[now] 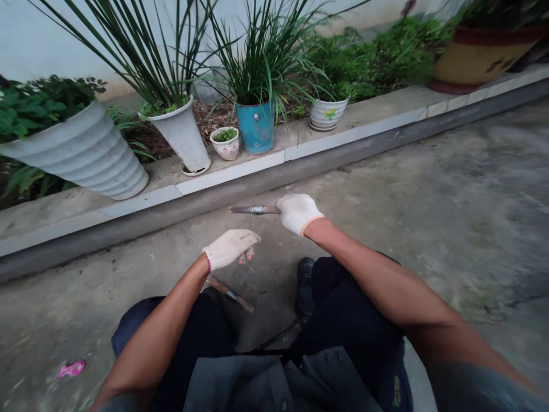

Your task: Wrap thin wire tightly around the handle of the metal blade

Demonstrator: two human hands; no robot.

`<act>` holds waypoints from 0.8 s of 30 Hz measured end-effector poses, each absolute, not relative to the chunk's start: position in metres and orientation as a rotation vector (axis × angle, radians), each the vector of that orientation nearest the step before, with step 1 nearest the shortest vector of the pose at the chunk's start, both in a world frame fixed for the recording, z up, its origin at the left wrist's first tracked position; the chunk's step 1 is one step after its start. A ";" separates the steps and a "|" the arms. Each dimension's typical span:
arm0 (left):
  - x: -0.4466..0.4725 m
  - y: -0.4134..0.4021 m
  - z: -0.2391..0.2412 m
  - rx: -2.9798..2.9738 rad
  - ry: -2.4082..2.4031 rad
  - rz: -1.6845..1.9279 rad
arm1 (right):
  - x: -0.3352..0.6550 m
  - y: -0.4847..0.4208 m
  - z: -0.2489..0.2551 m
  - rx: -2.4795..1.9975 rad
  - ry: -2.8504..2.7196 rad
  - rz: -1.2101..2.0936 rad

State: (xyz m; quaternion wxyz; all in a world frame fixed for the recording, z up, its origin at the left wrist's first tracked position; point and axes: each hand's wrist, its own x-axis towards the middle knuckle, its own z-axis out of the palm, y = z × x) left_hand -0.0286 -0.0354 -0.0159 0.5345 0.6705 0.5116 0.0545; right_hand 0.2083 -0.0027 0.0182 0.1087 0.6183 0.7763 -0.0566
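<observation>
The right hand point(297, 213), in a white work glove, is closed around one end of a brown stick-like tool point(254, 210) with a band of silvery wrap near its middle. The tool lies level, pointing left from the fist, held in the air above the concrete ground point(429, 194) and just in front of the raised kerb point(343, 143).

The left hand point(230, 248), also gloved in white, hovers lower and nearer, left of the right hand. Its fingers point(249, 254) are loosely curled and hold nothing; some fingertips show bare through the glove. The tool's free end lies above and a little beyond this hand, apart from it.

Below the left hand, on the ground between the person's knees, lies a second brown stick point(231, 296) with a metal band, slanting down to the right.

On the kerb stand pots: a large ribbed white pot point(86, 154) at far left, a tall white pot point(184, 137) of long-leaved plants, a small flowered white bowl point(227, 146), a blue pot point(256, 127), and a squat painted white pot point(326, 114). A yellow-and-red planter point(476, 57) sits far right. A pink scrap point(72, 369) lies on the ground near left.
</observation>
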 end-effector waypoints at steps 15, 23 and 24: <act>-0.044 -0.025 -0.016 1.834 1.353 0.160 | 0.234 -0.010 0.013 1.033 2.449 -0.829; -0.025 -0.036 -0.029 1.522 1.107 0.506 | 0.235 0.000 0.028 1.866 2.575 -0.916; -0.024 -0.036 -0.031 1.537 1.125 0.472 | 0.232 0.001 0.028 1.956 2.533 -0.751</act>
